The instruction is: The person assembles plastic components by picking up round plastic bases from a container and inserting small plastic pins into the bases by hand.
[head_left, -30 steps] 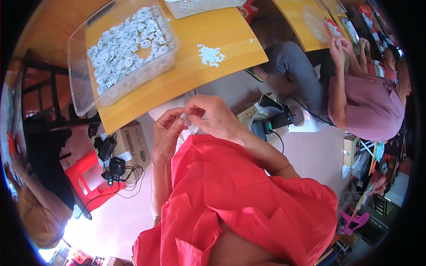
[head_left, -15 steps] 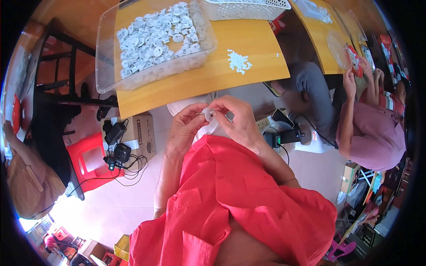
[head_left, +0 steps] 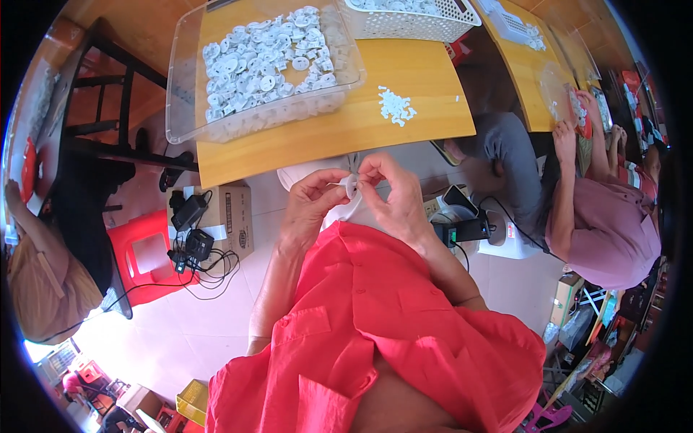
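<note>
Over my lap, my left hand [head_left: 312, 206] pinches a small round white plastic part [head_left: 351, 187] between thumb and fingertips. My right hand [head_left: 395, 198] is closed at the part's right side, its thumb and forefinger pressed together there. What sits between those right fingertips is too small to make out. Beyond my hands, a loose pile of tiny white plastic pieces [head_left: 395, 107] lies on the wooden table [head_left: 303, 148]. A clear plastic bin [head_left: 189, 123] on the table's left side holds many round white parts [head_left: 267, 83] like the one in my hand.
A white perforated basket [head_left: 411, 25] of white pieces stands at the table's back. To the left are a red stool [head_left: 133, 249], a cardboard box [head_left: 234, 216] and black adapters [head_left: 196, 245] with cables. On the right, a person in a mauve shirt [head_left: 606, 224] sits at another table.
Both hands and the white part sit slightly further right in the picture, still together. The table and bin have shifted slightly right and down in view.
</note>
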Tool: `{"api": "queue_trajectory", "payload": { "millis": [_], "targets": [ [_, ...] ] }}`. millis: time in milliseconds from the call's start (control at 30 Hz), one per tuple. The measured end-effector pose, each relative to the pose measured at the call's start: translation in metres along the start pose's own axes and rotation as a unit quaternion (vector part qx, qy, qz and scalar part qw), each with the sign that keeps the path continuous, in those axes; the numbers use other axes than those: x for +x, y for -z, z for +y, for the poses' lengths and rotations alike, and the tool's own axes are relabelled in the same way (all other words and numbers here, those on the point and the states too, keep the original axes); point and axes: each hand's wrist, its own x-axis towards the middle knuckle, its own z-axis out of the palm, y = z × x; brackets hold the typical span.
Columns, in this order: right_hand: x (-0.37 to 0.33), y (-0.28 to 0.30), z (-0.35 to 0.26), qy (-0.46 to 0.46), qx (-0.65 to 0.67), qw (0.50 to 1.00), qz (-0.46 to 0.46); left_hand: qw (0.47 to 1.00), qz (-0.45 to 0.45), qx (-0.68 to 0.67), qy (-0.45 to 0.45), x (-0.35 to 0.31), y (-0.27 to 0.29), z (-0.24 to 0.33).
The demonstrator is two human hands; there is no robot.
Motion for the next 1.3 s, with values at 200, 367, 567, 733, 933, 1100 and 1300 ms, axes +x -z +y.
{"api": "queue_trajectory", "payload": {
  "millis": [200, 367, 567, 733, 933, 1100, 1300],
  "targets": [
    [-0.003, -0.001, 0.001, 0.003, -0.031, 0.999, -0.016, 0.999, -0.016, 0.035, -0.015, 0.0, 0.001, -0.003],
    [-0.003, -0.003, 0.009, 0.008, -0.037, 0.999, -0.012, 0.999, -0.004, 0.029, -0.019, 0.003, 0.003, -0.008],
    [-0.004, 0.008, 0.004, -0.052, 0.014, 0.999, -0.009, 0.998, -0.011, -0.054, 0.011, 0.0, 0.001, -0.007],
    [-0.006, 0.005, 0.006, -0.027, -0.014, 0.999, -0.009, 0.998, -0.009, -0.062, 0.016, 0.001, -0.002, -0.008],
    [0.0, -0.001, 0.002, 0.006, -0.052, 0.999, -0.008, 0.999, -0.014, -0.044, -0.003, 0.004, -0.004, -0.005],
    [0.007, 0.006, 0.015, -0.018, -0.016, 0.999, -0.031, 1.0, 0.026, 0.002, 0.006, 0.014, -0.004, -0.004],
    [0.029, 0.052, 0.074, -0.073, 0.015, 0.982, 0.173, 0.996, -0.078, 0.054, -0.001, 0.024, -0.015, 0.048]
  ]
}}
